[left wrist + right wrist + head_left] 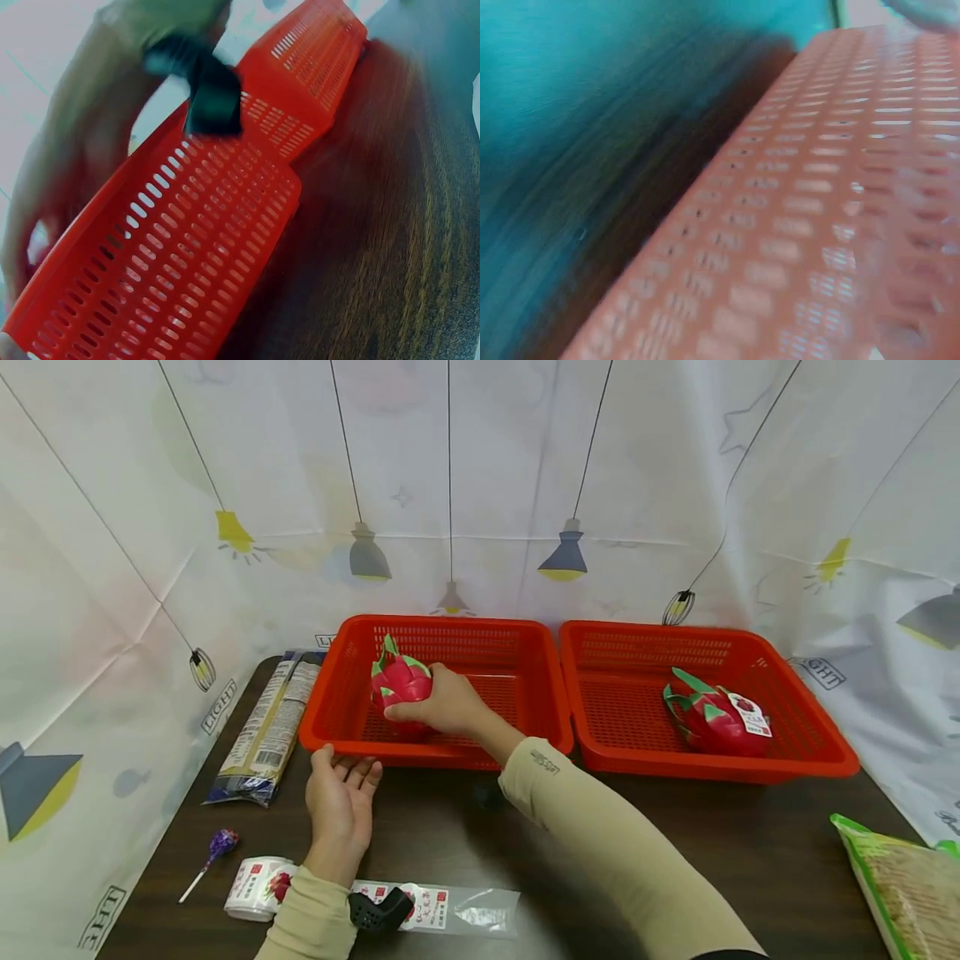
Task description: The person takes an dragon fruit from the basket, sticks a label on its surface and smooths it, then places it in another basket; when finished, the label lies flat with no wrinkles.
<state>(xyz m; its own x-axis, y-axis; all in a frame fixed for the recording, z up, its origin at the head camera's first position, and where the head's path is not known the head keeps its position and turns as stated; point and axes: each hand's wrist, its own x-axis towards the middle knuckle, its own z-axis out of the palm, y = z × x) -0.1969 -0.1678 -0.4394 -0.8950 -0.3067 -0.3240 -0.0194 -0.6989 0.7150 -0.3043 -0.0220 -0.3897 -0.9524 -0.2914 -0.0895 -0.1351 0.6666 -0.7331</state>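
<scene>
Inside left basket's edges (450, 755), pitaya (403, 683), room rightward

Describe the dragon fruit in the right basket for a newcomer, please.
Two red baskets stand side by side on the dark table. The right basket holds one pink dragon fruit. It shows a white label, unlike the fruit gripped by the right hand.

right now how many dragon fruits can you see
2. One dragon fruit is gripped by the right hand at the left basket; the other dragon fruit lies in the right basket. The hand could hide something, but no others show.
</scene>
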